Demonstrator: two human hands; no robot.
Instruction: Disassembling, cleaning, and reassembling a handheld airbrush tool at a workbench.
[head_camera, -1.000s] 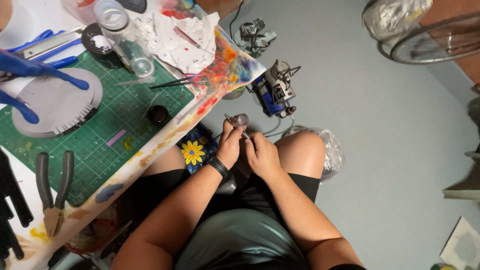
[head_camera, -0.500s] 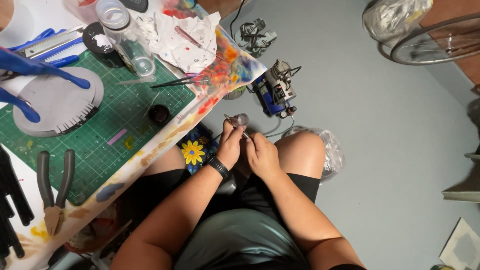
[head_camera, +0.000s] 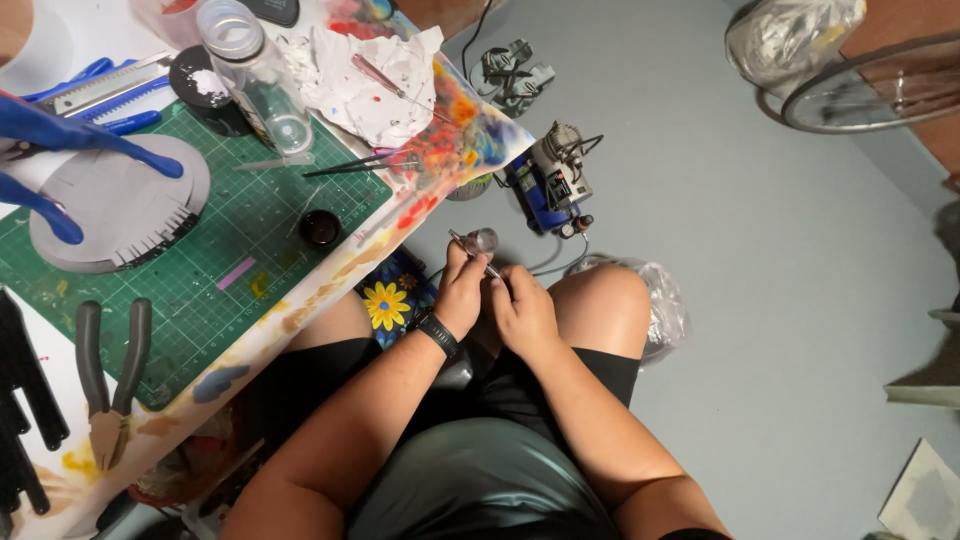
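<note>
Above the lap, beside the table edge (head_camera: 330, 290), the left hand (head_camera: 462, 292) grips a small airbrush (head_camera: 478, 245), cup upward, steadying it. The right hand (head_camera: 522, 310) pinches its rear end, fingers closed, for fine handling away from the cutting mat (head_camera: 230, 260).

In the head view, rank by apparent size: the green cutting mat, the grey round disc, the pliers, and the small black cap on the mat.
1. Green cutting mat
2. Grey round disc
3. Pliers
4. Small black cap
All lie on one table, so the order is reliable.

cutting mat (head_camera: 215, 235) green, gridded; pliers (head_camera: 108, 372) grey-handled; compressor (head_camera: 549, 186) blue
</note>
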